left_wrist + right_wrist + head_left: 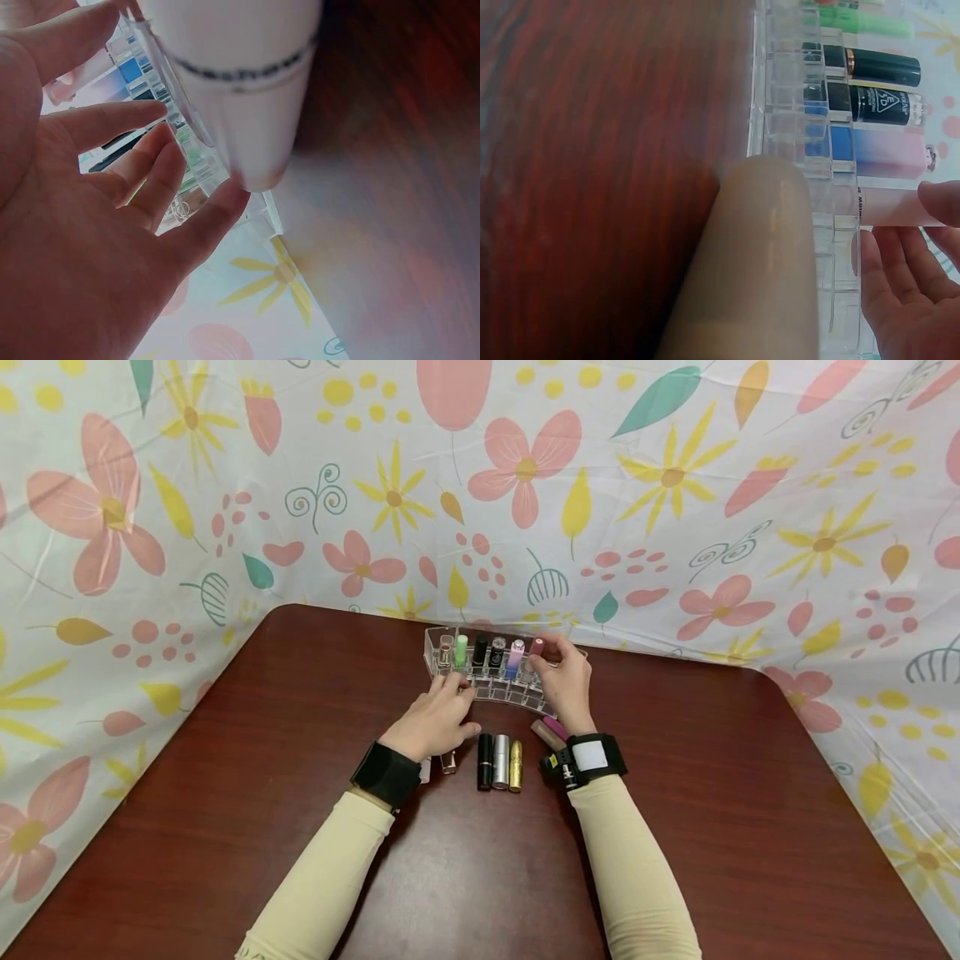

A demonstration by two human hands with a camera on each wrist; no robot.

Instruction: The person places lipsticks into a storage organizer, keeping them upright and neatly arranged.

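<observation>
Head view: right hand (567, 681) pinches a pink tube (536, 647), upright in the back row of a clear tiered rack (498, 692), beside a pink-and-blue tube (515, 658). Left hand (433, 717), fingers loosely extended, at rack's front-left edge. Black tube (485, 762), silver tube (501, 762), gold tube (516, 766) on counter (675, 827).

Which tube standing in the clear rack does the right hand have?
The dusky pink tube, rightmost visible in the standing row, just right of the pink-and-blue tube. It is the only one held by the right hand.
</observation>
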